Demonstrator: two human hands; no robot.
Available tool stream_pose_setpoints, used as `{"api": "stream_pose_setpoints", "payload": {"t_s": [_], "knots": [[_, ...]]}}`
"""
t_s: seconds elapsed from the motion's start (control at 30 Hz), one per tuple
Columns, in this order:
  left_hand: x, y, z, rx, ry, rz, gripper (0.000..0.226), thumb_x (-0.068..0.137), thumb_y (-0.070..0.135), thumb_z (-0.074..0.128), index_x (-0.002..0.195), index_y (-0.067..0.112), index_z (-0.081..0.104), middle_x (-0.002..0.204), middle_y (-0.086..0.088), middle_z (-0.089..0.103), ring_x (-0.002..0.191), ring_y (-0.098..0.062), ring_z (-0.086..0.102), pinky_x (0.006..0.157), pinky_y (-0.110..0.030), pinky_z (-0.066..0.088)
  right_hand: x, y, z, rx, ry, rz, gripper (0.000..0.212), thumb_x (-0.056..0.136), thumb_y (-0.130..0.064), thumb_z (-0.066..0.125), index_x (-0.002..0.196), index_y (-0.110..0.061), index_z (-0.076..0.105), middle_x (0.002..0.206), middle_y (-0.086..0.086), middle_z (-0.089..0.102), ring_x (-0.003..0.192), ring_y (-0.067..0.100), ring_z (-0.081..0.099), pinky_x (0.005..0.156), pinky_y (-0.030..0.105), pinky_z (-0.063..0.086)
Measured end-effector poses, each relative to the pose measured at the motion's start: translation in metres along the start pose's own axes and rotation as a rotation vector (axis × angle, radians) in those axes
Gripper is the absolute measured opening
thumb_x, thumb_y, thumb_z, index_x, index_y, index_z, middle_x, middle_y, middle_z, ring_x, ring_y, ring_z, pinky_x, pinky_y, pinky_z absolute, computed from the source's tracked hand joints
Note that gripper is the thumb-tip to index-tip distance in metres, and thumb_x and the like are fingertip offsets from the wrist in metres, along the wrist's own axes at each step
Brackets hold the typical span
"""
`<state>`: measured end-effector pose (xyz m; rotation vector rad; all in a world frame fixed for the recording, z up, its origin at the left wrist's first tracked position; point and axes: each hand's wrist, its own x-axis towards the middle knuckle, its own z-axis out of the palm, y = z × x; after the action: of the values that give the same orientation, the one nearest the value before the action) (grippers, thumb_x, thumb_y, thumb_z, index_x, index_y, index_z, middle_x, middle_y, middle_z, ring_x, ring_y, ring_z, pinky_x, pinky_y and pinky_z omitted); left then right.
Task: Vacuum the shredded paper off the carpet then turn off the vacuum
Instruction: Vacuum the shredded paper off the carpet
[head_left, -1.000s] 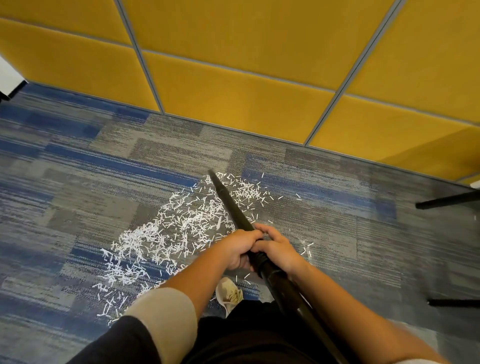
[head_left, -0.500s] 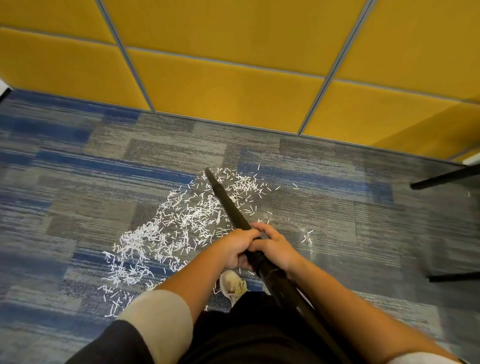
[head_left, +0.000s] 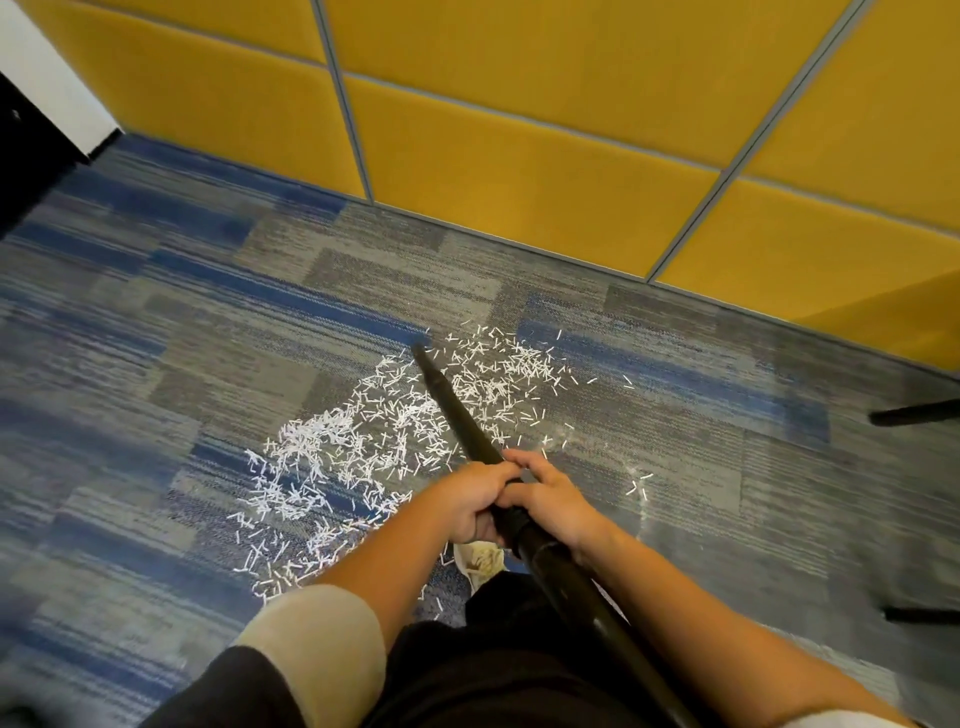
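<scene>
White shredded paper lies scattered over the blue-grey carpet, in a band from lower left to upper right. A black vacuum tube runs from my lap out to the far side of the pile, its tip at the carpet by the top edge of the shreds. My left hand and my right hand both grip the tube side by side at its joint. The vacuum's body and its switch are out of sight.
A yellow padded wall bounds the carpet at the back. Black furniture legs reach in from the right edge. A dark and white object stands at the far left. My light shoe shows under the tube.
The view has swung a little to the left, with the wall corner object now in sight. Both hands keep the same grip; the tube tip stays at the far edge of the pile.
</scene>
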<state>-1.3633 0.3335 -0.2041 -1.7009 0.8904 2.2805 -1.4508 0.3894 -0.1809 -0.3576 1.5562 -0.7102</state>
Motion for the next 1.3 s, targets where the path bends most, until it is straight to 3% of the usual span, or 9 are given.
{"api": "stream_pose_setpoints", "payload": {"t_s": [0.1,0.23,0.4,0.57,0.67,0.73,0.8,0.9,1.3], "knots": [[-0.013,-0.011,-0.012,-0.051,0.03,0.001,0.019,0.099,0.023,0.046,0.085,0.012,0.053,0.054,-0.006,0.062,0.063,-0.025,0.059,0.067,-0.039,0.049,-0.008,0.001,0.015,-0.063,-0.042,-0.005,0.049,0.083,0.004,0.058,0.125,-0.02,0.049,0.087,0.0,0.058,0.072,0.01,0.058,0.056,0.015,0.049],[-0.025,-0.03,-0.028,-0.127,0.071,0.023,0.016,0.098,0.022,0.047,0.086,0.012,0.052,0.064,-0.009,0.06,0.062,-0.024,0.06,0.066,-0.041,0.051,-0.013,0.005,0.036,-0.141,-0.097,0.02,0.052,0.083,0.003,0.057,0.129,-0.019,0.048,0.085,0.0,0.057,0.07,0.012,0.057,0.053,0.02,0.049],[-0.035,-0.053,-0.043,-0.179,0.095,0.02,0.013,0.098,0.022,0.045,0.093,0.012,0.051,0.076,-0.011,0.062,0.066,-0.024,0.063,0.065,-0.04,0.053,-0.02,0.011,0.057,-0.207,-0.151,0.025,0.052,0.083,0.005,0.057,0.129,-0.018,0.049,0.084,0.0,0.057,0.067,0.011,0.056,0.047,0.014,0.047],[-0.041,-0.063,-0.05,-0.191,0.111,0.033,0.014,0.096,0.023,0.047,0.095,0.01,0.052,0.08,-0.014,0.063,0.07,-0.027,0.064,0.083,-0.046,0.053,-0.024,0.015,0.069,-0.198,-0.163,0.037,0.052,0.082,0.005,0.057,0.126,-0.022,0.051,0.083,0.006,0.06,0.066,0.02,0.058,0.047,0.024,0.05],[-0.042,-0.059,-0.048,-0.181,0.103,0.041,0.014,0.097,0.023,0.045,0.096,0.01,0.052,0.077,-0.013,0.063,0.065,-0.025,0.065,0.067,-0.041,0.056,-0.024,0.015,0.068,-0.154,-0.156,0.045,0.052,0.082,0.006,0.057,0.124,-0.023,0.051,0.085,0.01,0.06,0.063,0.021,0.058,0.046,0.025,0.049],[-0.041,-0.054,-0.044,-0.166,0.1,0.042,0.015,0.098,0.023,0.045,0.096,0.01,0.052,0.074,-0.012,0.061,0.061,-0.025,0.063,0.058,-0.037,0.054,-0.021,0.015,0.063,-0.141,-0.13,0.037,0.053,0.081,0.006,0.058,0.125,-0.023,0.051,0.087,0.01,0.061,0.067,0.024,0.059,0.053,0.029,0.052],[-0.039,-0.047,-0.039,-0.159,0.09,0.046,0.014,0.097,0.021,0.047,0.093,0.009,0.053,0.071,-0.012,0.059,0.062,-0.025,0.061,0.06,-0.039,0.05,-0.018,0.015,0.056,-0.153,-0.1,0.019,0.054,0.079,0.004,0.06,0.125,-0.023,0.052,0.091,0.007,0.062,0.077,0.025,0.06,0.067,0.036,0.052],[-0.038,-0.036,-0.031,-0.14,0.081,0.044,0.014,0.097,0.02,0.047,0.088,0.01,0.052,0.071,-0.011,0.057,0.061,-0.024,0.059,0.059,-0.037,0.048,-0.016,0.012,0.046,-0.14,-0.066,-0.001,0.054,0.078,0.003,0.062,0.125,-0.022,0.052,0.093,0.005,0.062,0.081,0.025,0.06,0.074,0.039,0.052],[-0.036,-0.033,-0.041,-0.248,0.07,0.057,0.014,0.099,0.021,0.044,0.095,0.011,0.052,0.074,-0.011,0.061,0.065,-0.024,0.062,0.067,-0.039,0.051,-0.007,-0.002,0.051,-0.213,-0.142,0.001,0.051,0.083,0.004,0.058,0.127,-0.021,0.05,0.084,0.002,0.058,0.065,0.013,0.057,0.049,0.017,0.049]]}}
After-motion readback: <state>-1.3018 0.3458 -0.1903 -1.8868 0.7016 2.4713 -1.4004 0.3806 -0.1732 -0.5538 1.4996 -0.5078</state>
